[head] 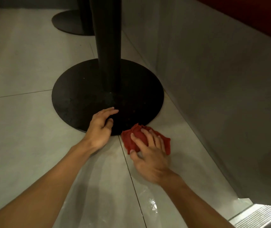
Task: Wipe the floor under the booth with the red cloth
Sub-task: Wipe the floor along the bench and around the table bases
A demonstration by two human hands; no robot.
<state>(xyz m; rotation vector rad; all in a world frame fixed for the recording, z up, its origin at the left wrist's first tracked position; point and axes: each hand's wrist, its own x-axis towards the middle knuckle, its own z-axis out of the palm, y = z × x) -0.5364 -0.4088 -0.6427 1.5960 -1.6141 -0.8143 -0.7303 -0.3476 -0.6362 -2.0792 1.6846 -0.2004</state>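
A crumpled red cloth [135,137] lies on the pale tiled floor [24,129], touching the near edge of a round black table base [85,89]. My right hand [149,153] presses down on the cloth, fingers spread over it and gripping its near side. My left hand [101,127] rests on the near rim of the black base, fingers apart and holding nothing. A wet sheen shows on the tiles near me, below the right arm.
A thick black post [108,38] rises from the base. A second black base [72,22] stands farther back. The grey booth wall [213,79] runs along the right, meeting the floor close to the cloth. A ribbed metal strip [263,216] sits at the bottom right.
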